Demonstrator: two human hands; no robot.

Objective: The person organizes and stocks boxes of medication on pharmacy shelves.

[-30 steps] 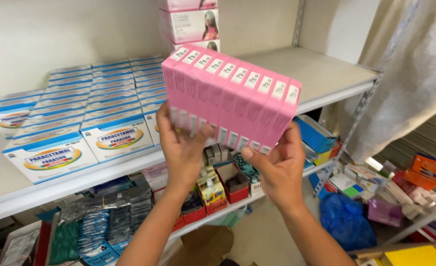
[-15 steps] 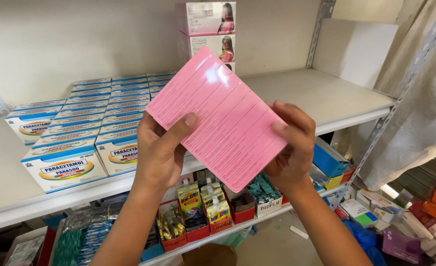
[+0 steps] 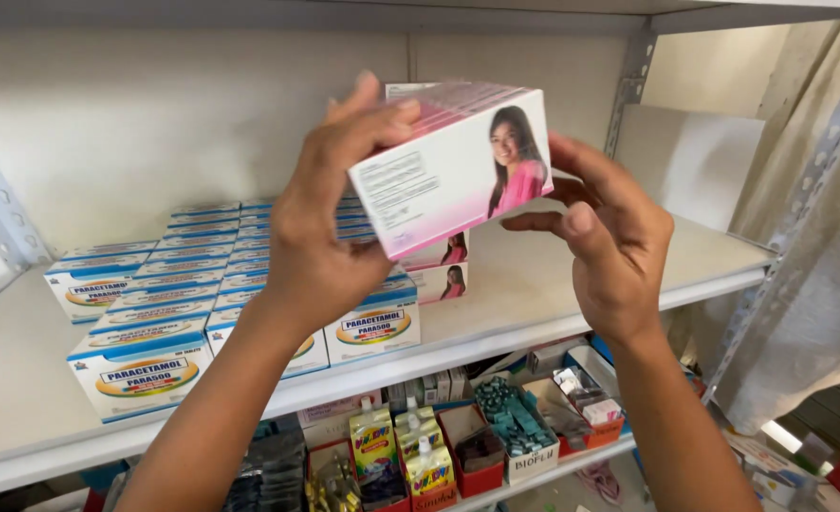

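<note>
- Head view: your left hand [image 3: 320,228] grips the pink-and-white pack [image 3: 453,166] by its left end, with the thumb on top and the fingers wrapped behind.
- Your right hand [image 3: 614,242] holds the right end of the pack, its fingers curled against the end and the underside.
- You hold the pack up in the air in front of the upper shelf [image 3: 553,294], tilted, with its printed white face and the picture of a woman turned toward you.
- Right behind and below the pack, two more pink boxes [image 3: 443,268] of the same kind are stacked on the shelf.
- To the left on the same shelf lie rows of blue-and-white boxes [image 3: 149,313], stacked flat and near your left forearm.
- On the lower shelf, small red bins [image 3: 477,465] hold bottles and packets, below your arms.
- A pale curtain [image 3: 818,246] hangs at the right, beside the shelf's metal upright.
</note>
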